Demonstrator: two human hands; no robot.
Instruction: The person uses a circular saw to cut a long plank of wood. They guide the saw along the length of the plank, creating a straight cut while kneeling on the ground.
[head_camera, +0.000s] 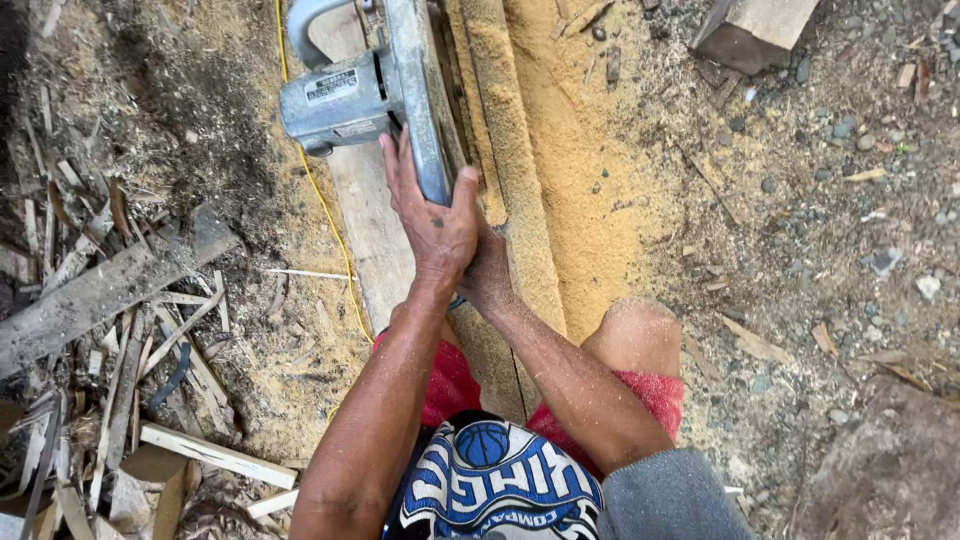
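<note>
My left hand (437, 225) grips saw (365, 90) base | right hand (487, 272) hidden, grip unclear | plank (375, 230) underneath | sawdust (580, 180) beside

Grey saw (350, 95), yellow cord (318, 190), red shorts (655, 392).

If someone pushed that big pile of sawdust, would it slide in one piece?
Probably not. The sawdust pile looks loose and powdery, so it would likely crumble and spread. It seems light too: some clings to the person's knee, so it may stick to hands.
</note>
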